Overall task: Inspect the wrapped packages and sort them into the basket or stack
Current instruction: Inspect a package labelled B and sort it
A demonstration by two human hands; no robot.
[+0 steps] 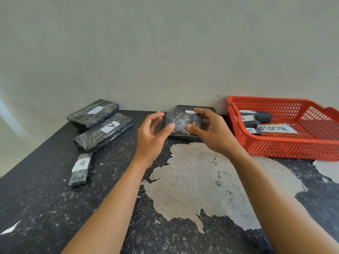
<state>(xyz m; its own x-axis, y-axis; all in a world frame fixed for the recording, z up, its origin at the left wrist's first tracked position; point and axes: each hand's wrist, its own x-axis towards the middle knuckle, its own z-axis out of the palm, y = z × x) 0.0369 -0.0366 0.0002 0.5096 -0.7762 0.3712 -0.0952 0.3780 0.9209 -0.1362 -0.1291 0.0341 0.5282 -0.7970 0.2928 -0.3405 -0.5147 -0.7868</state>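
Note:
I hold a black plastic-wrapped package [182, 122] above the table between both hands. My left hand [153, 133] grips its left end with the thumb on the front face. My right hand [211, 129] grips its right end, fingers over the top edge. Behind and below it, a dark stack of packages [195, 108] sits against the wall, one with a white label. The red mesh basket [286, 149] at the right holds three labelled packages [256, 118] and a paper strip [278, 128].
At the left lie two large wrapped packages marked A [93, 114], [103, 133] and a small one marked B [80, 169]. The black table top [45, 208] has a big worn grey patch [192, 180]. A plain wall stands close behind.

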